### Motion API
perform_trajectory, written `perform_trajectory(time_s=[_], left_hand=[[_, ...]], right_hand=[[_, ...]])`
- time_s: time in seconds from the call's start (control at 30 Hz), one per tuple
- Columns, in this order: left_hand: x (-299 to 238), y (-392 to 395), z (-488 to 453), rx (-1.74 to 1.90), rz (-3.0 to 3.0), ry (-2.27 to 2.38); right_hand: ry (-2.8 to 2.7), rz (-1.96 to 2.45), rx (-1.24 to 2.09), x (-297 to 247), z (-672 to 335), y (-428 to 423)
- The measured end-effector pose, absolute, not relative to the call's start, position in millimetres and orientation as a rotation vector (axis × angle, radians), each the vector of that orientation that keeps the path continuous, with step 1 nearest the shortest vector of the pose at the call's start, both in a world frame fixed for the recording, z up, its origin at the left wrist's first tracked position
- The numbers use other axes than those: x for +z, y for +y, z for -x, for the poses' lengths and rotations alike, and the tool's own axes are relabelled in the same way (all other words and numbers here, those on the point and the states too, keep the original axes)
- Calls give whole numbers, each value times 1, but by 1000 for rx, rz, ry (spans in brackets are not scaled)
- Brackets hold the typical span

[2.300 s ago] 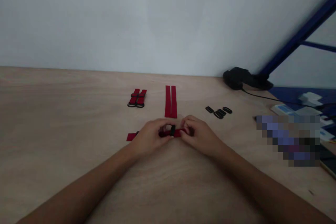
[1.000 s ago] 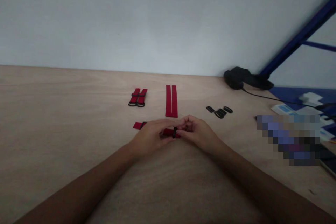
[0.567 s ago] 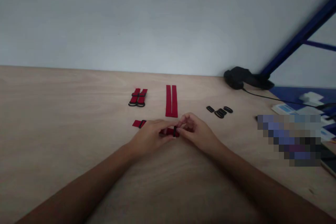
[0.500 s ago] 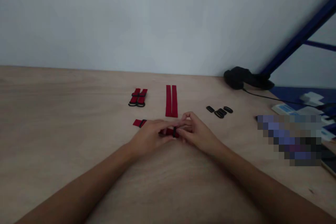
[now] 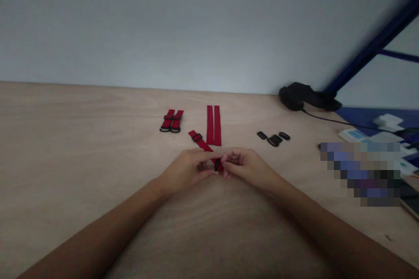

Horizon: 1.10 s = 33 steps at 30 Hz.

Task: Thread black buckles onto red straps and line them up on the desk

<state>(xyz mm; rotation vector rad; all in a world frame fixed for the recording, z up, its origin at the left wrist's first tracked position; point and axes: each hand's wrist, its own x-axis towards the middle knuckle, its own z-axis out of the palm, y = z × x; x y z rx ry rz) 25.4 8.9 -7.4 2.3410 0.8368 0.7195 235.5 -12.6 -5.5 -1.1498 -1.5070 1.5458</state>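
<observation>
I could read no words, numbers or brands; the printed papers (image 5: 354,135) at the right were too small and blurred.

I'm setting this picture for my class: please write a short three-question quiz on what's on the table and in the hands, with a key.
1. True or false: the two plain red straps carry no buckle.

2. Multiple choice: on which side of those straps lie the loose black buckles?
A. Left
B. Right
C. On top of them

3. Fill in the blanks: the strap held by the left hand and right hand is ____, and the buckle on it is ____.

Key: 1. True. 2. B. 3. Red, black.
</observation>
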Motion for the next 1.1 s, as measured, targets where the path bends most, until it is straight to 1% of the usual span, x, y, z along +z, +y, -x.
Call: perform_trajectory(time_s=[0.1, 0.23, 0.33, 0.5, 0.57, 0.67, 0.8, 0.97, 1.1], left_hand=[[-7, 8, -26, 697, -2390, 809], [-4, 7, -27, 705, -2324, 823], [-4, 5, -30, 745, -2173, 841], [-8, 1, -33, 770, -1814, 776], [-7, 1, -34, 781, -1751, 718], [-5, 3, -34, 802, -1774, 685], [-6, 5, -37, 837, -1689, 829], [-11, 4, -41, 789, -1535, 894], [-9, 5, -40, 859, -1519, 857]], right_hand=[[-1433, 1080, 1563, -7, -234, -12], [-1355, 1139, 1433, -8, -234, -10], [-1390, 1117, 1408, -8, -235, -11], [-1617, 1051, 1389, -6, -236, -14], [-1701, 1046, 1297, -7, -237, -15], [-1859, 1093, 1070, -7, -236, -16], [-2030, 1102, 829, -3, -233, -18], [-2102, 1078, 717, 3, -230, -19], [-2081, 1114, 740, 5, -229, -19]])
